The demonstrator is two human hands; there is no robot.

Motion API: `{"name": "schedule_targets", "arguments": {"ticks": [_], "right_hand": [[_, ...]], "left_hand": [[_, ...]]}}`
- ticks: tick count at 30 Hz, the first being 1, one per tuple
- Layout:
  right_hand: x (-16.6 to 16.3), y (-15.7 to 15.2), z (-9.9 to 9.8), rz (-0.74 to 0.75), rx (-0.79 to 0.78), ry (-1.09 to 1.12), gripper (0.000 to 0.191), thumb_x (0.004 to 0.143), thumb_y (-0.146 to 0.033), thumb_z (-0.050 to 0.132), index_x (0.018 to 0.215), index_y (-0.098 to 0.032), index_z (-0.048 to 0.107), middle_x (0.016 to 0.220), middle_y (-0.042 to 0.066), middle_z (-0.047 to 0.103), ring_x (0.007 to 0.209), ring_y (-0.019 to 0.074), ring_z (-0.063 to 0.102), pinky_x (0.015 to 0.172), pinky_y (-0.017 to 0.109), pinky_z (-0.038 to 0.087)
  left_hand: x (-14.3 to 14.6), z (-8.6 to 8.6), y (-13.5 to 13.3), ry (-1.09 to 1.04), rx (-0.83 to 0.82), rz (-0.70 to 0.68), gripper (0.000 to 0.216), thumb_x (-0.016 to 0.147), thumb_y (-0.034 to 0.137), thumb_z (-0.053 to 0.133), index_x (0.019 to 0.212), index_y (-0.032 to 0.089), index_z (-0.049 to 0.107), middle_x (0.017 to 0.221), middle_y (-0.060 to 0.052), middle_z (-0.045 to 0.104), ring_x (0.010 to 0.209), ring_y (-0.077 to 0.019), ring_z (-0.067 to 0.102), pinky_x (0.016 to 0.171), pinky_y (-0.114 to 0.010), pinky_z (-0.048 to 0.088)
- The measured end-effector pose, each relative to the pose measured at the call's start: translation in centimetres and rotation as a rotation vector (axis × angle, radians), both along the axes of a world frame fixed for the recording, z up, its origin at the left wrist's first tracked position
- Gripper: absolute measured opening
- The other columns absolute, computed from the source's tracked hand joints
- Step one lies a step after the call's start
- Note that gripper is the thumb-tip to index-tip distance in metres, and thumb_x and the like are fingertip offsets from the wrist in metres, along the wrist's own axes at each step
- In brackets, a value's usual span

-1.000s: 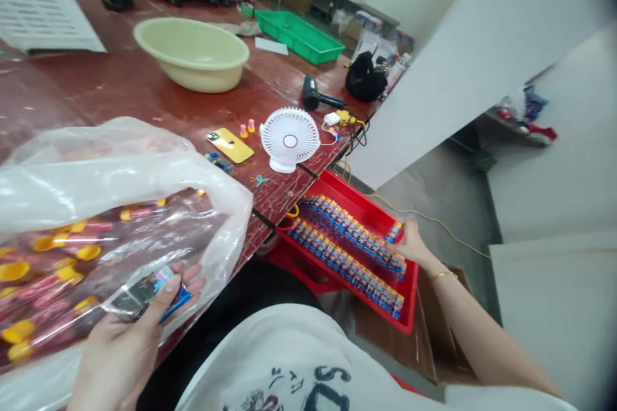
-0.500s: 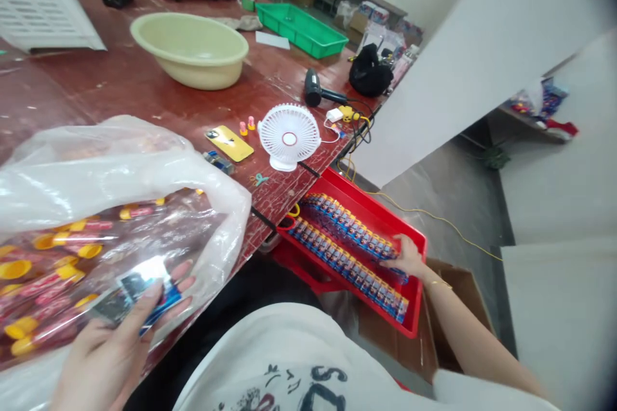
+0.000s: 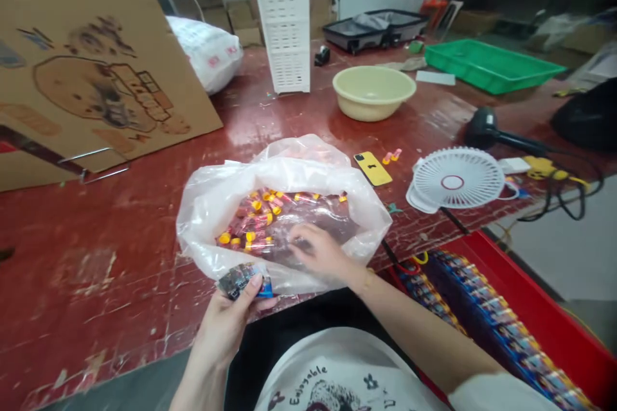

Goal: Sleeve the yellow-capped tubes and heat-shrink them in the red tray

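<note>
Right hand (image 3: 321, 253) has left the red tray (image 3: 508, 273) and come across to the clear plastic bag (image 3: 205, 205) on the table (image 3: 144, 225); the view has swung left with it. Fingers half curled, thumb near the fingertips, over the bag's open mouth — cannot tell whether anything is pinched between them. Pink pieces with yellow ends (image 3: 253, 236) lie loose inside, mostly toward the left of the opening.

Left hand (image 3: 230, 316) at the bag's near edge, closed on a few flat printed packets (image 3: 240, 280), thumb pressed on top. Dark and blue faces show.

Tray sits just beyond the table edge, to the right, with rows of blue-and-yellow packets (image 3: 513, 334) along it. Yellow phone (image 3: 373, 169) right of the bag, two small pink-and-yellow pieces (image 3: 392, 156) beside it; white fan (image 3: 453, 178) further right. Cream basin (image 3: 373, 108) behind — upright, well apart from both hands.
</note>
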State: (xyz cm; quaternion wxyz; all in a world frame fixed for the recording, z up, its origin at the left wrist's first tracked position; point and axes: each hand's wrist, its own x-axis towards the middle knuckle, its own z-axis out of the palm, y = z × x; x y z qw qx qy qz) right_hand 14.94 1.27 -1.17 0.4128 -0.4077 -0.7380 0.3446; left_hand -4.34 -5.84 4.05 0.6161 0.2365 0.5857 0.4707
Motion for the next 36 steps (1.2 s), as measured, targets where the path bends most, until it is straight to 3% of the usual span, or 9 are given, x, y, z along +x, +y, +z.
{"name": "schedule_targets", "arguments": {"ticks": [3, 6, 11, 14, 16, 21, 26, 28, 36], "right_hand": [[-5.9, 2.5, -1.3, 0.125, -0.048, -0.008, 0.021, 0.074, -0.011, 0.063, 0.087, -0.027, 0.061, 0.093, -0.004, 0.065, 0.099, 0.02, 0.063, 0.097, 0.039, 0.051], [-7.2, 3.0, -2.6, 0.153, -0.126, 0.02, 0.017, 0.071, -0.013, 0.068, 0.083, -0.023, 0.059, 0.086, -0.005, 0.062, 0.098, 0.0193, 0.062, 0.101, 0.042, 0.047], [-2.7, 1.7, -2.6, 0.092, -0.323, 0.161, 0.037, 0.086, -0.025, 0.057, 0.121, -0.025, 0.042, 0.095, 0.0, 0.063, 0.087, 0.0173, 0.067, 0.083, 0.04, 0.057], [0.4, 0.4, -0.6, 0.056, -0.518, 0.405, 0.047, 0.088, -0.036, 0.059, 0.126, -0.03, 0.033, 0.103, 0.001, 0.062, 0.088, 0.0166, 0.07, 0.088, 0.041, 0.057], [1.8, -0.3, 1.0, 0.016, -0.554, 0.53, 0.052, 0.083, -0.041, 0.067, 0.122, -0.031, 0.034, 0.105, 0.0, 0.061, 0.09, 0.0165, 0.07, 0.091, 0.041, 0.055], [2.7, -1.0, 3.8, -0.082, -0.293, 0.471, 0.034, 0.086, -0.036, 0.065, 0.11, -0.029, 0.041, 0.097, 0.0, 0.061, 0.091, 0.0157, 0.065, 0.09, 0.038, 0.054], [2.7, -0.5, 4.4, -0.078, -0.062, 0.259, 0.029, 0.086, -0.027, 0.065, 0.108, -0.027, 0.046, 0.101, 0.003, 0.059, 0.09, 0.0152, 0.062, 0.086, 0.035, 0.053], [2.6, -0.2, 4.5, -0.055, -0.057, 0.224, 0.028, 0.084, -0.026, 0.066, 0.106, -0.026, 0.049, 0.102, 0.003, 0.058, 0.088, 0.0144, 0.061, 0.085, 0.034, 0.054], [2.3, -0.2, 3.3, 0.073, -0.499, 0.433, 0.031, 0.082, -0.041, 0.07, 0.097, -0.025, 0.047, 0.085, -0.001, 0.065, 0.082, 0.015, 0.065, 0.079, 0.034, 0.055]], "left_hand": [[0.5, -0.2, -0.6, -0.026, -0.028, -0.002, 0.044, 0.059, 0.036, 0.089, 0.092, 0.011, 0.074, 0.085, -0.011, 0.076, 0.073, -0.0225, 0.073, 0.061, -0.029, 0.061], [1.2, -0.5, -0.4, -0.029, -0.039, 0.001, 0.044, 0.061, 0.037, 0.088, 0.091, 0.008, 0.073, 0.084, -0.014, 0.076, 0.07, -0.0226, 0.074, 0.06, -0.027, 0.059], [2.3, -1.2, 0.8, -0.025, -0.022, -0.113, 0.043, 0.065, 0.041, 0.085, 0.093, 0.011, 0.076, 0.086, -0.014, 0.077, 0.074, -0.0242, 0.074, 0.063, -0.029, 0.059], [3.3, -1.7, 1.6, -0.045, -0.017, -0.194, 0.04, 0.063, 0.042, 0.086, 0.088, 0.012, 0.077, 0.083, -0.013, 0.077, 0.075, -0.0239, 0.074, 0.064, -0.028, 0.058], [4.0, -1.9, 1.9, -0.06, -0.014, -0.212, 0.038, 0.061, 0.04, 0.088, 0.084, 0.011, 0.077, 0.076, -0.012, 0.077, 0.072, -0.0226, 0.073, 0.064, -0.027, 0.058], [4.8, -1.7, 2.3, -0.052, 0.014, -0.171, 0.032, 0.052, 0.031, 0.092, 0.069, 0.013, 0.073, 0.063, -0.003, 0.072, 0.058, -0.0181, 0.068, 0.061, -0.028, 0.058], [4.8, -1.8, 2.4, -0.065, 0.04, -0.164, 0.032, 0.051, 0.029, 0.092, 0.07, 0.012, 0.073, 0.062, 0.0, 0.069, 0.054, -0.0156, 0.066, 0.061, -0.029, 0.059], [4.7, -2.0, 2.4, -0.076, 0.052, -0.165, 0.032, 0.051, 0.028, 0.092, 0.071, 0.013, 0.073, 0.062, 0.001, 0.07, 0.055, -0.0153, 0.066, 0.063, -0.029, 0.06], [5.1, -2.2, 2.2, -0.122, 0.001, -0.201, 0.042, 0.061, 0.039, 0.088, 0.088, 0.011, 0.074, 0.079, -0.009, 0.077, 0.069, -0.022, 0.072, 0.064, -0.03, 0.059]]}}
